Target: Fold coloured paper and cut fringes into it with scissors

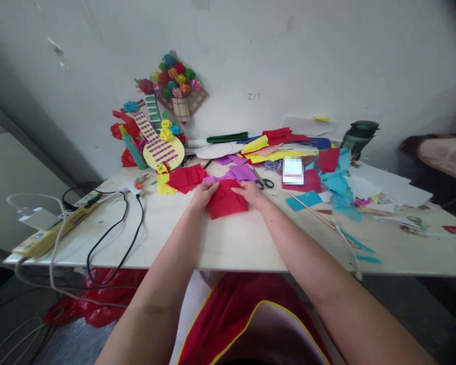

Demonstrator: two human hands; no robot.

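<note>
cluttered table [231,243]: left hand [204,193] and right hand [251,192] both pinch red paper [228,207]; thin sheet may tear if pulled unevenly.

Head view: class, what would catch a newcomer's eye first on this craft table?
First, the red sheet of thin paper at the near centre of the white table, pinched by the left hand and right hand. Next, the bright bouquet of paper flowers against the wall at back left, with the yellow paper guitar below it. Then the loose heap of coloured paper sheets at back right.
</note>
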